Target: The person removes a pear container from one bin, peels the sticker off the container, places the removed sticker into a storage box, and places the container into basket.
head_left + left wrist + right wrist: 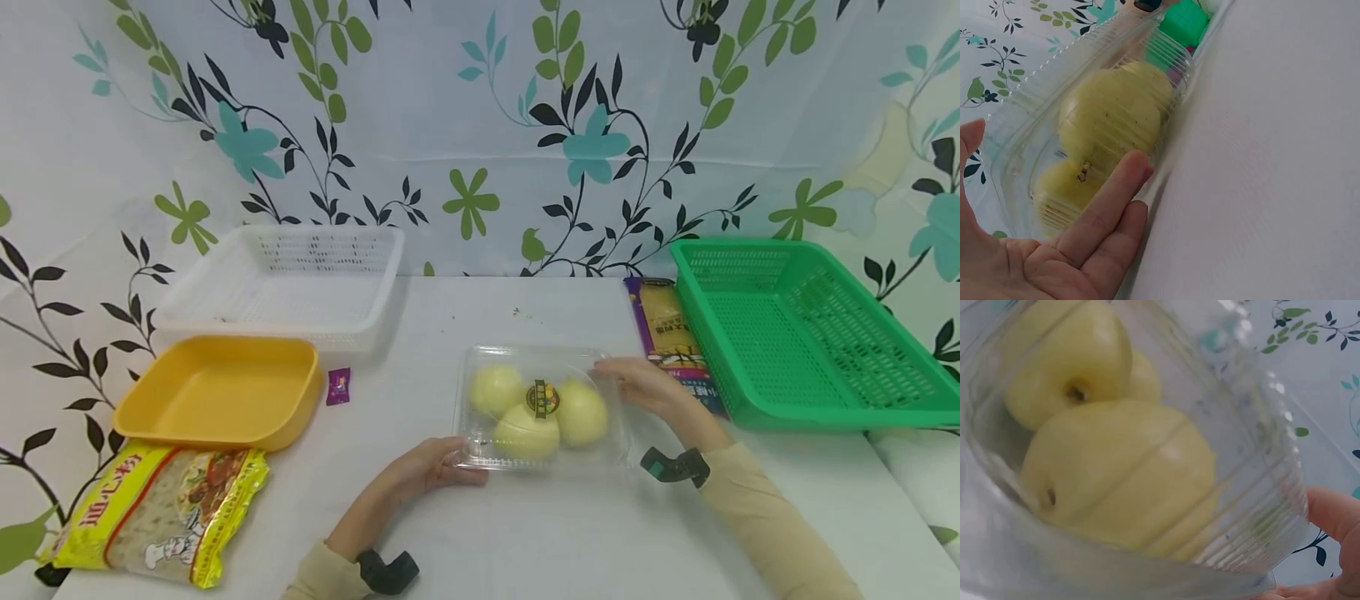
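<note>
A clear plastic fruit box [542,408] lies between both hands in the middle of the white table. Three round, pale yellow fruits [527,432] show through it, under a dark round label on the lid. At its near left corner my left hand [431,471] holds the box. In the left wrist view its fingers [1113,206] lie along the side wall, thumb apart on the other side. My right hand [641,383] grips the far right side; in the right wrist view its thumb and fingers [1329,512] meet the ribbed corner of the box.
To the left are a white basket [375,325], a yellow tub [217,404], a small purple packet [338,387] and a yellow food bag [161,512]. A green basket [832,333] stands right, beside a purple and gold packet [670,329]. Patterned cloth [420,133] hangs behind.
</note>
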Motion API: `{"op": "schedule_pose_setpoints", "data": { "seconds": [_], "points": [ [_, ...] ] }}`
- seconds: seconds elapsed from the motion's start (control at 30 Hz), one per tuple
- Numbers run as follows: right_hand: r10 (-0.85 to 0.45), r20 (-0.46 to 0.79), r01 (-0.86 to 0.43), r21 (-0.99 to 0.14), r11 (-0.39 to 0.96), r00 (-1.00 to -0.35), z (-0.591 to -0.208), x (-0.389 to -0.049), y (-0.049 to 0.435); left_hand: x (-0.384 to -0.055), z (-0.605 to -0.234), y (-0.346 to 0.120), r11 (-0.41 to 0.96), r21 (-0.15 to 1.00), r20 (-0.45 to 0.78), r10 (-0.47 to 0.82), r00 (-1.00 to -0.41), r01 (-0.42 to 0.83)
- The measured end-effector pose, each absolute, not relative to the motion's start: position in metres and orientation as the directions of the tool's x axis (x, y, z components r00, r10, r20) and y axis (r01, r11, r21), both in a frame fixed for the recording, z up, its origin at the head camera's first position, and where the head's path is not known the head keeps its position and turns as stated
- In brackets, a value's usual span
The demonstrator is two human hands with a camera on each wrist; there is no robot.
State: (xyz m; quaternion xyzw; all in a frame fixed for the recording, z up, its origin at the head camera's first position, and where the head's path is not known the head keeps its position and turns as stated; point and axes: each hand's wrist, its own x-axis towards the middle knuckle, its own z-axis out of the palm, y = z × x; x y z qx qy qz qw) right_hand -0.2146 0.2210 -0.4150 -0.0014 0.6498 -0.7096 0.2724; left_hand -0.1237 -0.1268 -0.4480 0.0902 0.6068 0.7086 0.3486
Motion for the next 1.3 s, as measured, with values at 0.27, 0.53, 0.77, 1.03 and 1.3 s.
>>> {"op": "schedule_pose_setpoints", "data": {
  "seconds": [0.27, 0.53, 0.77, 1.03, 1.3],
  "points": [
    [-0.35, -0.348, 0.35, -0.935, 0.06, -0.87, -0.412, -0.213, 0.22, -0.123, -0.443, -0.128, 0.034, 0.937, -0.313, 0.526, -0.79, -0.349],
    [-0.184, -0.178, 0.087, -0.905, 0.417, -0.967, -0.377, -0.199, 0.215, -0.125, -0.448, -0.131, 0.106, 0.976, -0.217, 0.403, -0.889, -0.19],
    [-0.262, 0.127, -0.24, -0.853, 0.464, -0.957, -0.361, -0.173, 0.187, -0.125, -0.455, -0.127, 0.007, 0.994, -0.107, 0.386, -0.916, -0.113],
    [-0.329, 0.163, -0.296, -0.864, 0.407, -0.93, -0.374, -0.164, 0.161, -0.124, -0.46, -0.127, -0.013, 0.996, -0.076, 0.418, -0.905, -0.09],
    [-0.372, 0.183, -0.333, -0.857, 0.393, -0.91, -0.39, -0.16, 0.146, -0.125, -0.458, -0.128, -0.025, 0.993, -0.095, 0.412, -0.906, -0.115]
  ]
}}
